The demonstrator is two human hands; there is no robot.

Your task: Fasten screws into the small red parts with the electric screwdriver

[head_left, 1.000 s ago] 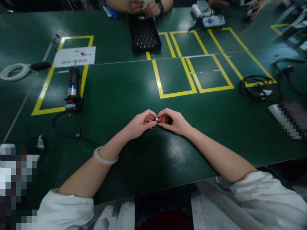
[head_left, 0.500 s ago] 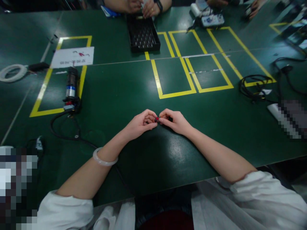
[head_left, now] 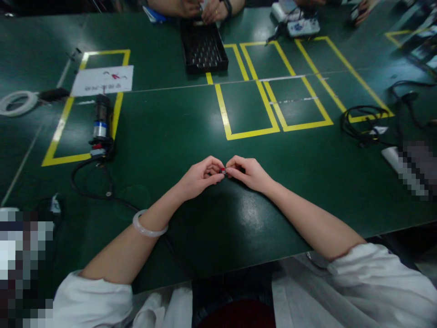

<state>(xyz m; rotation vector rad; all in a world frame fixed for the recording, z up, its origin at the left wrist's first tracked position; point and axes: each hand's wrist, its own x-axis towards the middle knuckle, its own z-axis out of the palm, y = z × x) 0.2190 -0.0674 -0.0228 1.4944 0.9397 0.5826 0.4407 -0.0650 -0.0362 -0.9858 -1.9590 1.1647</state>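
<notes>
A small red and dark part point(head_left: 223, 171) sits between the fingertips of both hands, just above the green table point(head_left: 191, 123). It is too small for me to tell its kind. My left hand point(head_left: 202, 176) pinches it from the left, with the thumb below and the fingers curled. From the right, my right hand point(head_left: 247, 173) closes thumb and forefinger on the same part. The fingertips of the two hands nearly touch and hide much of it.
To the left lies a black electric screwdriver-like tool point(head_left: 101, 123) with a cable, near a white paper sign point(head_left: 102, 80). A black tray point(head_left: 205, 48) stands at the far side by a co-worker's hands point(head_left: 205, 10). Coiled black cable point(head_left: 363, 123) lies right.
The small red part has turned slightly between my fingertips, showing a different side. Both hands stay in nearly the same place.
</notes>
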